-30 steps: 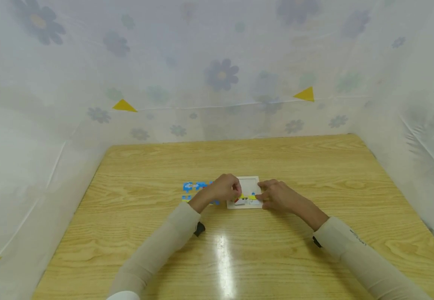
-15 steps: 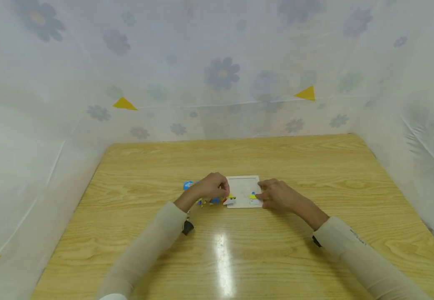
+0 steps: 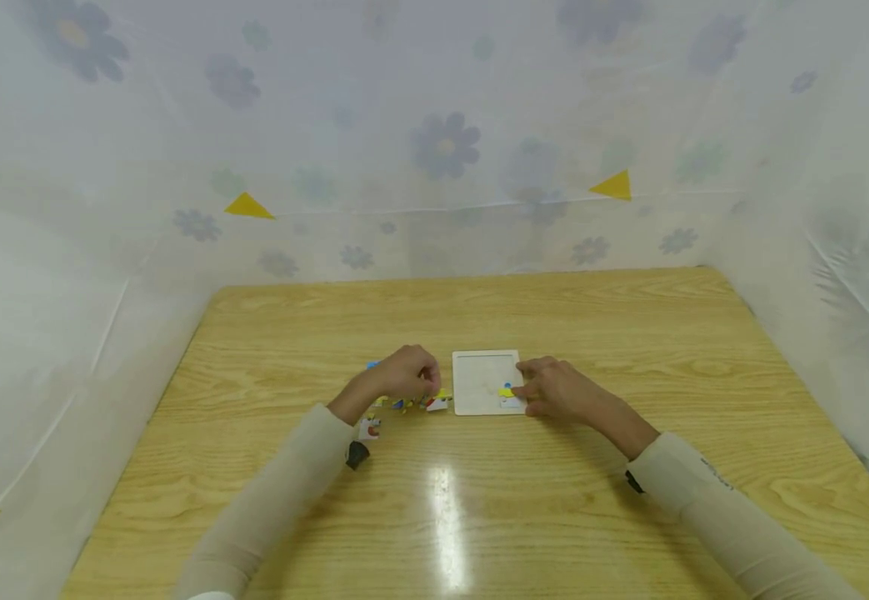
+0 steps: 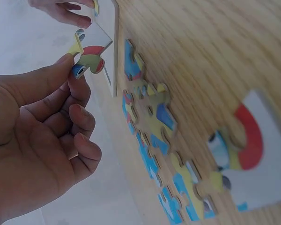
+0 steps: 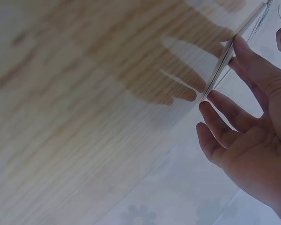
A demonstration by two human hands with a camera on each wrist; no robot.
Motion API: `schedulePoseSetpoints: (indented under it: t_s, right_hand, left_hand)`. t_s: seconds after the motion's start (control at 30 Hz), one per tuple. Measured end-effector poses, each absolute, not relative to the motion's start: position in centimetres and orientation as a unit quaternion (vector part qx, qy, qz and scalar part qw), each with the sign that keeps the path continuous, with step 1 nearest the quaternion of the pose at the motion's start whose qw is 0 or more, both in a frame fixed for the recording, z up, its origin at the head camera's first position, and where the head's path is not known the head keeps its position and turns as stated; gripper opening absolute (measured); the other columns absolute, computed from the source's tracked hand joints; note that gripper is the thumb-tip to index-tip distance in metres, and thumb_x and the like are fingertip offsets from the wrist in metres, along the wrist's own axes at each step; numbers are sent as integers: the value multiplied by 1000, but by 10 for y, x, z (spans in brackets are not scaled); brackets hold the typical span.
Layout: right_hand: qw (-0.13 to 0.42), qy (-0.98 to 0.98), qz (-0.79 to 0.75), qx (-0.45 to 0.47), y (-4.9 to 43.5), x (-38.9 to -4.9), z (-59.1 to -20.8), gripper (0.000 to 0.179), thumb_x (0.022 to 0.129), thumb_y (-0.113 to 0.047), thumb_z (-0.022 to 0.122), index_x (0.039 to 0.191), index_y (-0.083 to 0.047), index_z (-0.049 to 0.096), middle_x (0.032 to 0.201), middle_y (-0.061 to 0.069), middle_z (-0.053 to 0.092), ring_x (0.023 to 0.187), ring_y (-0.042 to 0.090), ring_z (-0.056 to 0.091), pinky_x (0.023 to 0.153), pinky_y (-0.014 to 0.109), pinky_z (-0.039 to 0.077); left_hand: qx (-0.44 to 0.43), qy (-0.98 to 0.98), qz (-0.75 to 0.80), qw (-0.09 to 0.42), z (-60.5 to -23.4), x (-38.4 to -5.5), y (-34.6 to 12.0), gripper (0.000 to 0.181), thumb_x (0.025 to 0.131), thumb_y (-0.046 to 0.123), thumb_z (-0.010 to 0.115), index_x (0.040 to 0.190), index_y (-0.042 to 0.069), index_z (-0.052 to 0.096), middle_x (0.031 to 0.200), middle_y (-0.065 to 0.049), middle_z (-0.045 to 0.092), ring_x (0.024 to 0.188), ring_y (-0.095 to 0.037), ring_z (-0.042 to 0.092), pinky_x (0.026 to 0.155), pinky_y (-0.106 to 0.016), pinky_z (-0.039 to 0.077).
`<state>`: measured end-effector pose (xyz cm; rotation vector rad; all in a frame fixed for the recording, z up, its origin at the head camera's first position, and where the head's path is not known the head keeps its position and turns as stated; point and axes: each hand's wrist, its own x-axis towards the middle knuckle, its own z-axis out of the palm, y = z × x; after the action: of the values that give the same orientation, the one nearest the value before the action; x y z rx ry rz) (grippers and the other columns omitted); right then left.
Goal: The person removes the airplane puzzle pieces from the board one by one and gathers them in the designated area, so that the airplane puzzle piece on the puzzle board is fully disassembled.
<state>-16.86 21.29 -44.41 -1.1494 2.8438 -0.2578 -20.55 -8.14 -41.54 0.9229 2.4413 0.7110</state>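
Note:
In the head view my left hand (image 3: 404, 373) is just left of a white square puzzle tray (image 3: 476, 379). Its thumb and forefinger pinch a jigsaw piece (image 4: 92, 55), printed white, red, yellow and green, raised off the table in the left wrist view. The other fingers are loosely bent. My right hand (image 3: 561, 392) rests on the tray's right edge; thumb and fingertips (image 5: 210, 96) touch that edge, and one finger reaches over it. Inside the tray's lower right corner lies one piece (image 3: 509, 401) in white, yellow and blue.
Several loose jigsaw pieces (image 4: 159, 122) lie on the wooden table (image 3: 591, 317) left of the tray, partly hidden by my left hand and wrist. A white and red piece (image 3: 369, 429) is nearest me. A flowered white curtain (image 3: 441, 225) encloses the table's back and sides.
My left hand has lifted the white and red jigsaw piece out of the tray's lower left and carried it left, beyond the tray's edge. The right hand has stayed in place.

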Motion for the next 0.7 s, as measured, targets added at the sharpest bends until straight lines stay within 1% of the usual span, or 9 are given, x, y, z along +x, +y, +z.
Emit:
schedulePoseSetpoints:
  t_s: [0.1,0.23,0.33,0.5,0.7]
  right_hand:
    - [31,923,-79,-375,213,-169,-444,36,77,-24,77,110,-11,72,129,23,58,118,39,54,88,50,50]
    - [31,923,-73,-377,213,-170,-445,35,77,-24,77,110,-12,72,128,22,58,118,38,54,88,49,50]
    - [34,923,-75,-375,212,-170,-445,35,77,-24,76,110,-12,72,128,22,58,118,38,54,89,49,50]
    - [37,925,-84,-369,212,-169,-444,34,78,-24,76,110,-11,72,129,24,57,118,39,53,91,51,48]
    - [35,925,-87,-368,214,-170,-445,34,77,-24,76,109,-12,73,129,23,57,117,40,53,92,53,47]
  left_hand:
    - [357,874,253,211,-417,-205,-88,14,89,3,60,78,6,68,74,-2,65,57,-6,44,57,-17,39]
    - [366,872,247,211,-418,-205,-96,14,89,3,61,77,6,68,72,-2,64,59,-4,43,59,-16,39]
    - [357,874,246,219,-417,-203,-102,11,89,6,63,79,6,68,75,-1,64,60,-5,45,59,-16,40]
    - [349,873,252,230,-414,-199,-111,11,89,5,62,80,7,68,78,-2,66,61,-6,47,58,-17,41]
    - [339,873,253,242,-413,-197,-118,12,90,5,61,80,7,68,78,-2,66,62,-6,49,59,-19,43]
